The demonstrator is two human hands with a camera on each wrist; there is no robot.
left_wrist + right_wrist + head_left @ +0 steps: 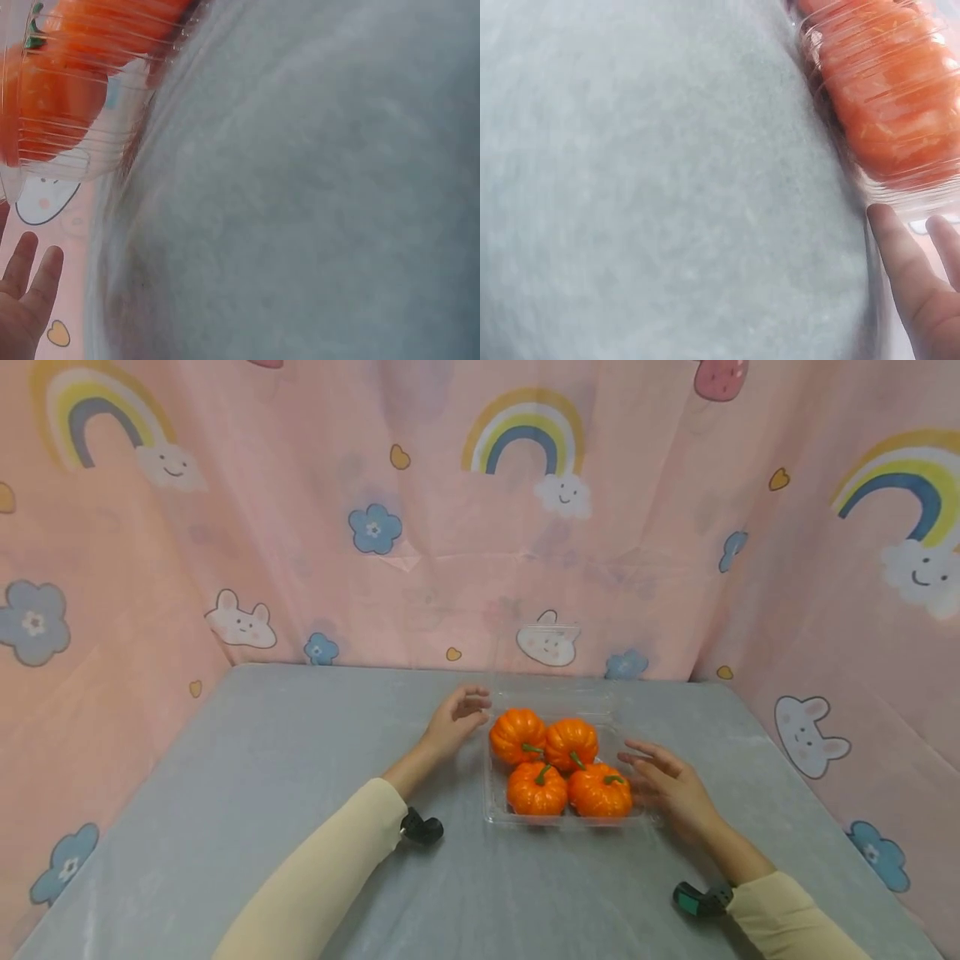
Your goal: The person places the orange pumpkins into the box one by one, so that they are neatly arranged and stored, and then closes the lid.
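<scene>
Several small orange pumpkins [537,788] with green stems sit inside a clear plastic clamshell box [491,817] on the table. Its transparent lid [558,699] stands raised at the back. My left hand [452,724] is beside the box's far left corner, fingers loosely bent and holding nothing. On the other side, my right hand [671,785] has its fingers extended along the box's right wall. In the right wrist view, fingertips [881,217] are right at the ribbed plastic wall. The left wrist view shows the left fingers [45,281] spread below the box's ribbed side.
A grey cloth covers the table [300,735]. Pink curtains [442,577] printed with rainbows, flowers and rabbits rise at the back and both sides. A dark wrist device [422,827] is strapped on the left wrist, and another [701,900] on the right.
</scene>
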